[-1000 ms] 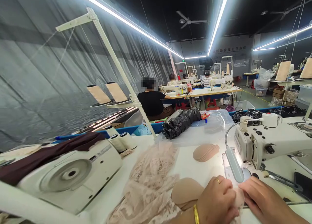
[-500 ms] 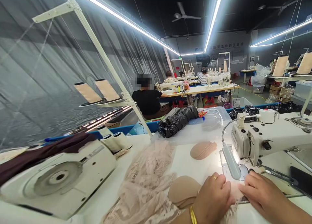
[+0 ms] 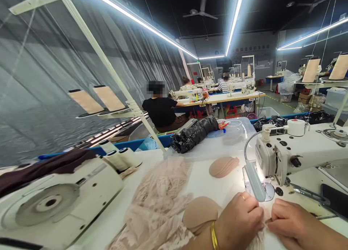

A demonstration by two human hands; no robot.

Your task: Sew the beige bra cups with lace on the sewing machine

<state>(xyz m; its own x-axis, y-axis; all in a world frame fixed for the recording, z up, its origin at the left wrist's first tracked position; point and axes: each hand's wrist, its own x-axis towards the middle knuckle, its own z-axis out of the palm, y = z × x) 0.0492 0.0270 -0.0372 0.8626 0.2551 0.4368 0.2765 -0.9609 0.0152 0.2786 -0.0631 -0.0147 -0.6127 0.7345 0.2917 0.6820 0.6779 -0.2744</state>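
My left hand (image 3: 239, 221), with a ring and a gold bangle, is closed on beige lace fabric (image 3: 257, 239) at the near table edge. My right hand (image 3: 293, 224) pinches the same fabric from the right, fingertips almost meeting the left hand's. Both sit just in front of the presser foot of the white sewing machine (image 3: 296, 152) and its small lamp (image 3: 254, 181). A beige bra cup (image 3: 199, 213) lies against my left wrist. A stack of more cups (image 3: 223, 166) rests farther back on the table.
A pile of pink lace (image 3: 160, 199) lies left of the cups. Another machine (image 3: 54, 203) stands at the left, with thread cones (image 3: 119, 157) and a thread stand (image 3: 108, 69) behind. A black bag (image 3: 193, 134) lies on a clear bin. A phone (image 3: 335, 203) sits at the right. Other people sew beyond.
My view has drifted right and down. My hands have closed together on the fabric, the right hand drawing back toward me from under the lamp.
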